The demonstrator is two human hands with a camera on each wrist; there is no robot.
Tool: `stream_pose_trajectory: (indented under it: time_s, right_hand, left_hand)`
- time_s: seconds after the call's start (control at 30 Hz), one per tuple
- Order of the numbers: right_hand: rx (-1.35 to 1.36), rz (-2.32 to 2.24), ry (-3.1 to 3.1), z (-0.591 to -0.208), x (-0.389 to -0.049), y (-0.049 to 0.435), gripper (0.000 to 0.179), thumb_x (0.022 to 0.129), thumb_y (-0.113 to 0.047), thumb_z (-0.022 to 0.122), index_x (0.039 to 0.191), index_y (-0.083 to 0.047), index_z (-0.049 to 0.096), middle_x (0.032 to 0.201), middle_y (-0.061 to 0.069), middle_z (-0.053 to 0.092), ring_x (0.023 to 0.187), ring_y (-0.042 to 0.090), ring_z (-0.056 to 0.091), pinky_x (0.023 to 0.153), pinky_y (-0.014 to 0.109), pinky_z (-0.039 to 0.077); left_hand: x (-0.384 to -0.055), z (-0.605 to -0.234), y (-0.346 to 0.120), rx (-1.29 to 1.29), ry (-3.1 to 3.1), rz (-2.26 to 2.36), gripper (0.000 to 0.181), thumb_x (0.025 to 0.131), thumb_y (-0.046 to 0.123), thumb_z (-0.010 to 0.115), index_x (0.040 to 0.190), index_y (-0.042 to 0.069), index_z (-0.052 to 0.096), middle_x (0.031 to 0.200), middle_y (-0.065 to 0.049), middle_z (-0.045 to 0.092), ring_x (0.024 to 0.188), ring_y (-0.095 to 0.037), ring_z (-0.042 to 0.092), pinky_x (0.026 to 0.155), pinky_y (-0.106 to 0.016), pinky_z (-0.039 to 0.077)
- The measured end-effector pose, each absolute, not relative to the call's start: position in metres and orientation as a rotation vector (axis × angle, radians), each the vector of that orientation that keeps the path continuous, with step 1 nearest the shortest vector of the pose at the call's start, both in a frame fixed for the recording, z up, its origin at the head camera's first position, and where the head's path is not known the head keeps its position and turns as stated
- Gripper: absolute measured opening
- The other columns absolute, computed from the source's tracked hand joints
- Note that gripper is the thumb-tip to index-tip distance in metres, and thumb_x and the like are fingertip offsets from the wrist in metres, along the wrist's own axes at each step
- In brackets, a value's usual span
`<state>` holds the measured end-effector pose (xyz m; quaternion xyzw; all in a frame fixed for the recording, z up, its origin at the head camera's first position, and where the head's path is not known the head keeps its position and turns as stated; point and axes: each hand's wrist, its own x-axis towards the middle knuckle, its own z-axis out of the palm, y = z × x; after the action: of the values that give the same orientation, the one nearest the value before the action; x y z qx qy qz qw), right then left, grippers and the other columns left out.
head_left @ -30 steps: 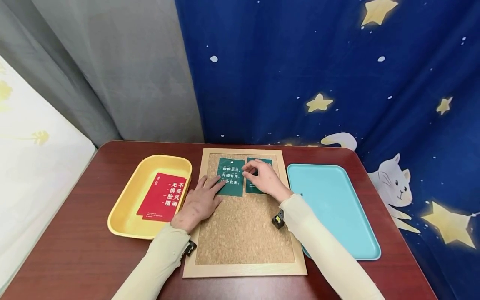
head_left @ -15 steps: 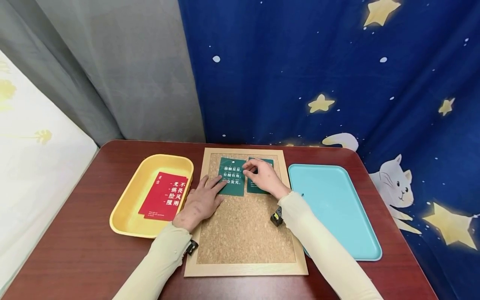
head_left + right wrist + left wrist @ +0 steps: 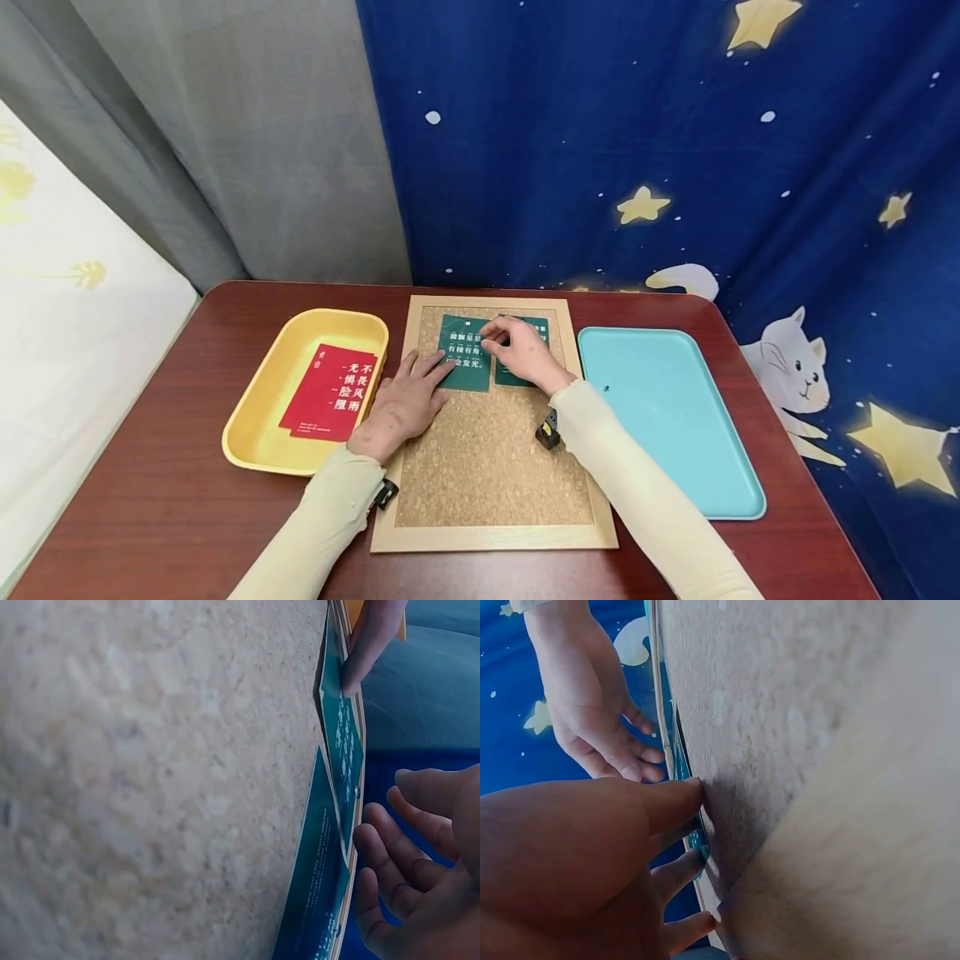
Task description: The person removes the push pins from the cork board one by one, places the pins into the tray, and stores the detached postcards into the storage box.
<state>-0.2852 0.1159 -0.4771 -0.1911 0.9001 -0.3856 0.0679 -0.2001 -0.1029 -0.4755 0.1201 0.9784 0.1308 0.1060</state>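
Observation:
Two green cards with white Chinese text lie side by side near the top of a wood-framed cork board (image 3: 495, 467). My left hand (image 3: 401, 408) rests with fingers spread on the frame and the lower left of the left card (image 3: 465, 375). My right hand (image 3: 525, 350) hovers over the right card (image 3: 534, 327), hiding much of it. Its fingers are loosely bent, and nothing shows between them in the right wrist view. A small pin-like bit (image 3: 357, 793) sits on the left card there, and a similar bit (image 3: 337, 930) on the right one.
To the left stands a yellow tray (image 3: 255, 417) holding red cards (image 3: 322, 396) with white text. A light blue tray (image 3: 675, 417) lies right of the board, with a tiny dark speck (image 3: 607, 388) in it. Curtains hang behind the table.
My right hand has shifted slightly left, and more of the right card's right edge shows. The left hand stays in place on the left card.

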Motion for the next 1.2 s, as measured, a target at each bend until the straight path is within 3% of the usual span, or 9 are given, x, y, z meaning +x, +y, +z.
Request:
stream_pose_trajectory:
  time_s: [0.8,1.2]
  right_hand:
    - [-0.499,-1.17,2.674,-0.482,-0.293,0.111,0.027,0.105,-0.021,0.063,0.129,-0.01,0.067,0.115,0.007,0.073,0.102,0.021,0.068,0.09,0.04,0.058]
    - [-0.467,-1.181,2.676,-0.483,-0.3,0.111,0.027,0.106,-0.022,0.062,0.129,-0.01,0.067,0.113,0.006,0.074,0.097,0.02,0.068,0.083,0.035,0.055]
  left_hand:
    - [-0.2,-0.475,-0.102,0.355,2.865,0.364,0.055,0.109,0.036,0.051,0.162,0.022,0.039,0.173,-0.007,0.028,0.162,-0.042,0.016,0.114,-0.073,0.038]
    - [-0.2,-0.475,-0.103,0.363,2.874,0.382,0.055,0.109,0.036,0.051,0.161,0.022,0.04,0.173,-0.007,0.029,0.162,-0.042,0.017,0.115,-0.076,0.035]
